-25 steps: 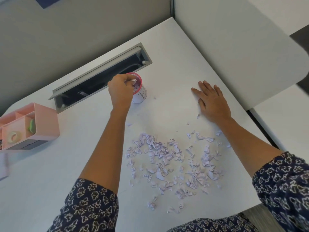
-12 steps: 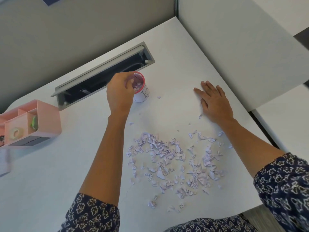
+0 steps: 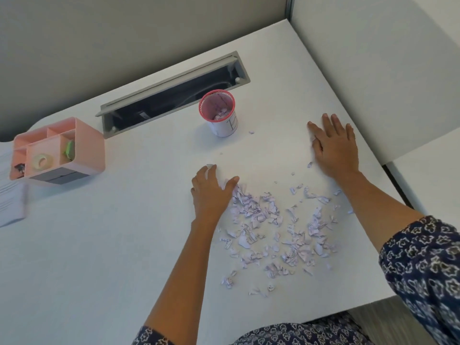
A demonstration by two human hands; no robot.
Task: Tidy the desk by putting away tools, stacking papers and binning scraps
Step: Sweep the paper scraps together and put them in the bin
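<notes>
A spread of small pale purple paper scraps (image 3: 276,227) lies on the white desk (image 3: 112,245) in front of me. A small cup with a red mesh rim (image 3: 219,113) stands upright behind them, with a few scraps inside. My left hand (image 3: 211,192) rests palm down at the left edge of the scrap pile, fingers apart, touching the nearest scraps. My right hand (image 3: 333,145) lies flat on the desk at the pile's far right, fingers spread, holding nothing.
A pink desk organiser (image 3: 59,150) with a tape roll sits at the far left, beside a stack of white papers (image 3: 10,195). A grey cable slot (image 3: 174,93) stands uncovered behind the cup. Partition walls close the back and right.
My left hand has left the cup's rim and come down toward me to the left edge of the scrap pile. The right hand has stayed flat on the desk.
</notes>
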